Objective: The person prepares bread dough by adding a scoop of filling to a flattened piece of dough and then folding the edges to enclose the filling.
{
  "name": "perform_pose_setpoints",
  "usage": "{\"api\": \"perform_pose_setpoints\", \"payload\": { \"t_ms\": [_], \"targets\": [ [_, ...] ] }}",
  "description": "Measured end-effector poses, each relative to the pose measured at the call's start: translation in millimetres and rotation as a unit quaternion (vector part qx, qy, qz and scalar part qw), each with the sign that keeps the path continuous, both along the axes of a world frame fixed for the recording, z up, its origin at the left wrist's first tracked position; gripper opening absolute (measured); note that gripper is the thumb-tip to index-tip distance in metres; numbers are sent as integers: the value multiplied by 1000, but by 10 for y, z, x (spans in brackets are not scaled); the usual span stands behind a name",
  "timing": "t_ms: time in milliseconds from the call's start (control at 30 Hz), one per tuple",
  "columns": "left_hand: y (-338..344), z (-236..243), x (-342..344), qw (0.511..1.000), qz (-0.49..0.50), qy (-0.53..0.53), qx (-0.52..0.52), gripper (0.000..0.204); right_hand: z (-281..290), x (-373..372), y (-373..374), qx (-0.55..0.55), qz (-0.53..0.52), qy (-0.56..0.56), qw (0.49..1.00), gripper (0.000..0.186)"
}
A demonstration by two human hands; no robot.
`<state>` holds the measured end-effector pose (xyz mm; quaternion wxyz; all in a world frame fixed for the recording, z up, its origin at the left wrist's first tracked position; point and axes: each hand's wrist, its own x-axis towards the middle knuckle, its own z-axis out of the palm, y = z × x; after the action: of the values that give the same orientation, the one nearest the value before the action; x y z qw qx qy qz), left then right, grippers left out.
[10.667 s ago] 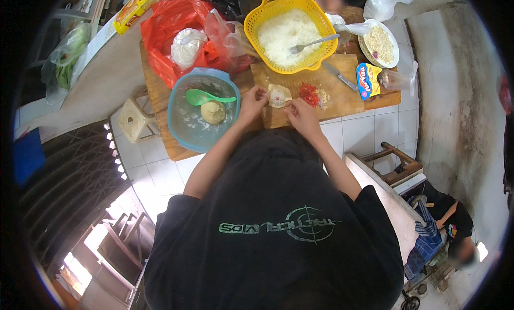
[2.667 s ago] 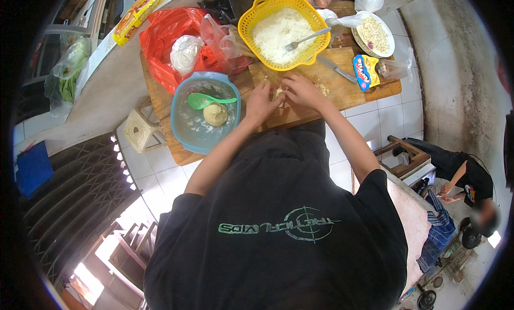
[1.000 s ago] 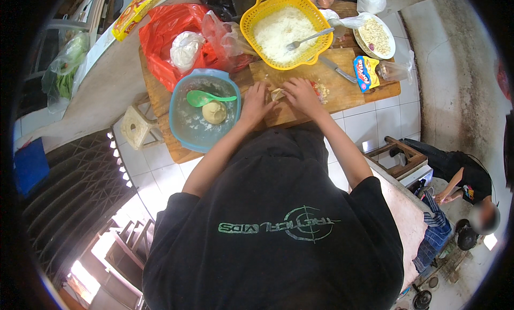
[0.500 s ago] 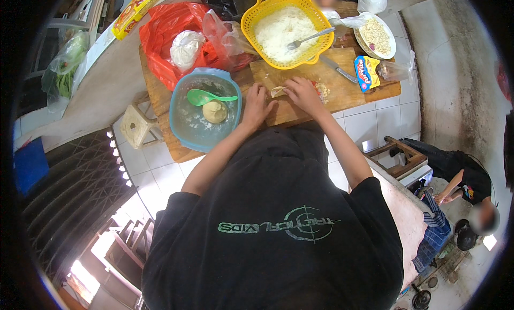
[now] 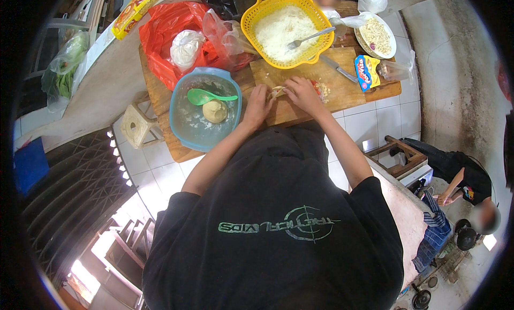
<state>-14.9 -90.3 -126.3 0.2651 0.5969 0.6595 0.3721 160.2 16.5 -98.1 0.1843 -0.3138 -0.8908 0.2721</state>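
Over the wooden cutting board (image 5: 300,115), my two hands meet at a small pale yellow piece (image 5: 278,90), too small to tell its kind. My left hand (image 5: 259,104) has its fingertips closed on the left end of that piece. On the other end, the fingers of my right hand (image 5: 302,93) are pinched. Chopped red and pale bits (image 5: 322,92) lie on the board beside my right hand. To the left stands a blue plastic basin (image 5: 184,123) holding a ball of dough (image 5: 214,111) and a green spoon (image 5: 203,97).
Beyond the board is a yellow basket (image 5: 254,40) of white shreds with a fork (image 5: 310,38). A knife (image 5: 340,69) lies near a blue-yellow packet (image 5: 367,74). A bowl (image 5: 393,45) holds pale diced pieces. A red plastic bag (image 5: 160,24) sits far left; another person (image 5: 471,176) is at right.
My left hand has turned inward and its fingertips have closed on the pale piece, lifting from the board's surface. My right hand stays nearly where it was, holding the other end.
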Motion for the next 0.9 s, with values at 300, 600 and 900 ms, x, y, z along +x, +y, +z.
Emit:
{"api": "perform_pose_setpoints", "payload": {
  "t_ms": [300,600,900],
  "targets": [
    [17,13,50,999,20,40,9,40,-27,15,24,-4,-1,5,1000,16],
    [-31,26,60,999,-21,8,34,26,-26,22,8,-7,1,4,1000,17],
    [4,64,39,997,35,-70,-15,22,-30,48,11,5,1,11,1000,17]
  ]
}}
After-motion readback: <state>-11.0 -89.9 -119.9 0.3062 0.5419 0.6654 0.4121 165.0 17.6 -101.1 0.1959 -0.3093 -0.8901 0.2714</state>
